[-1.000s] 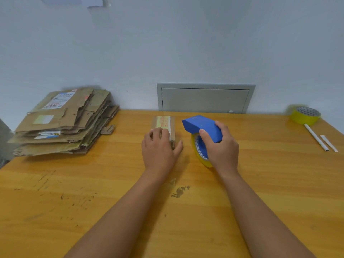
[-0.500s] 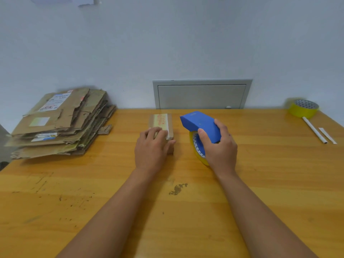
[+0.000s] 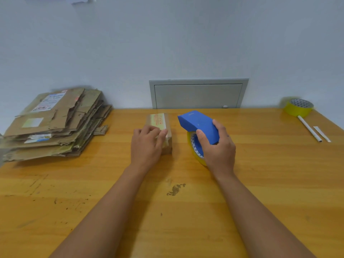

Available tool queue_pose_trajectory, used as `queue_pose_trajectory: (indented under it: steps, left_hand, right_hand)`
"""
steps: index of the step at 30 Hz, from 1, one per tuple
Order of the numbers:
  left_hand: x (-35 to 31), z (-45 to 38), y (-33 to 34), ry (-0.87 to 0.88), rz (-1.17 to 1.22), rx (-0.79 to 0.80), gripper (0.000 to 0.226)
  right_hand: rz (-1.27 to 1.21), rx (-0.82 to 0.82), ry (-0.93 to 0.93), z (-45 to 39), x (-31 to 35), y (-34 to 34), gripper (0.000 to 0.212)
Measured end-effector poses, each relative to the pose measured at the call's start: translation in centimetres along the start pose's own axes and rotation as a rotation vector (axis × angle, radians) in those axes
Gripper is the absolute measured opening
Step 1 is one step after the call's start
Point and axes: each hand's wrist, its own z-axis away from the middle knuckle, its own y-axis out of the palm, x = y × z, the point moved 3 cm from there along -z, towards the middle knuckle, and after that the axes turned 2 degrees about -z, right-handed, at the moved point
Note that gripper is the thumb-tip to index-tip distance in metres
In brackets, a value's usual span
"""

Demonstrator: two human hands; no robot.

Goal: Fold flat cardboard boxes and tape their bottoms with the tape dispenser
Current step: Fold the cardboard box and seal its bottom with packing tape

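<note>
My left hand (image 3: 147, 144) rests flat on the small taped box (image 3: 160, 127), pressing it to the counter (image 3: 260, 183); my right hand (image 3: 217, 148) grips the blue tape dispenser (image 3: 198, 123) just beside it. Taping looks finished, so next comes a flat box (image 3: 54, 123) from the pile well left, across open counter
</note>
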Motion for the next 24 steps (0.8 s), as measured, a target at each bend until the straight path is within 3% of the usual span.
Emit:
queue_pose_trajectory:
  steps: [4, 10, 17, 24]
  left_hand:
    - [0.5, -0.4, 0.4, 0.057, -0.005, -0.03, 0.026]
    - [1.2, 0.3, 0.9, 0.123, -0.068, -0.026, 0.04]
    - [0.4, 0.1, 0.9, 0.155, -0.093, -0.056, 0.043]
    - [0.0, 0.1, 1.4, 0.14, 0.03, -0.034, 0.022]
  right_hand:
    - [-0.013, -0.002, 0.01, 0.0, -0.1, -0.1, 0.061]
    - [-0.008, -0.003, -0.005, 0.0, 0.2, -0.1, 0.069]
    - [-0.007, -0.002, -0.005, 0.0, 0.0, -0.1, 0.062]
    - [0.005, -0.017, -0.009, 0.1, 0.1, -0.2, 0.06]
